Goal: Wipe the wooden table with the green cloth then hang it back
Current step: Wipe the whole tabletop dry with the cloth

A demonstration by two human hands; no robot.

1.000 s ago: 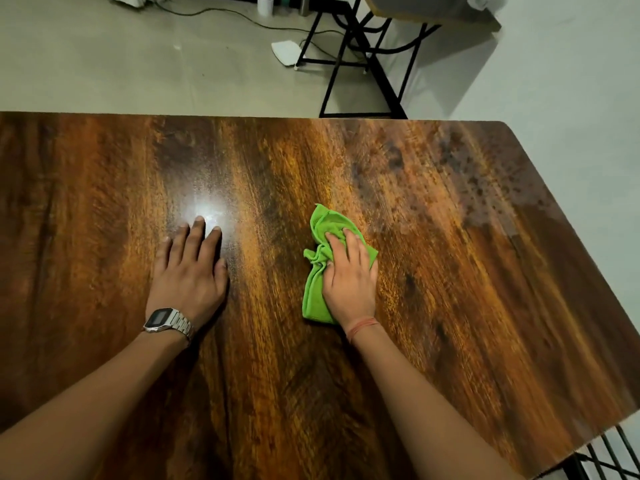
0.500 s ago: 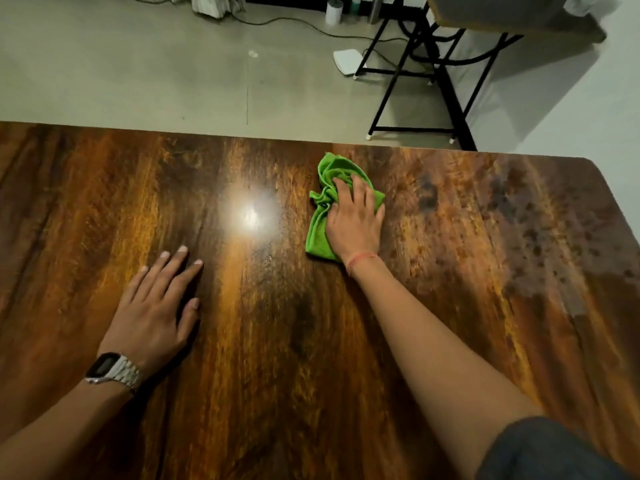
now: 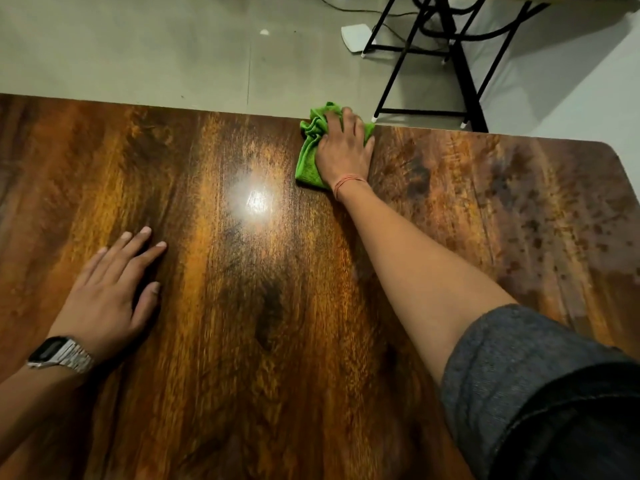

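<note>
The wooden table (image 3: 242, 341) fills most of the view, dark brown with an orange grain. A crumpled green cloth (image 3: 310, 150) lies at its far edge, its top corner just over the rim. My right hand (image 3: 344, 150) presses flat on the cloth with the arm stretched far forward. My left hand (image 3: 110, 292) rests flat on the bare wood near the left, fingers spread, a metal watch on its wrist. Part of the cloth is hidden under my right palm.
Dark blotchy marks (image 3: 554, 216) cover the table's right part. Beyond the far edge is a grey floor with a black metal frame (image 3: 460, 64), a white flat object (image 3: 356, 38) and cables. The table's rounded far right corner (image 3: 609, 150) is in view.
My right hand has slid the green cloth away from me, from the table's middle to its far edge. My left hand has stayed flat on the wood while I lean forward.
</note>
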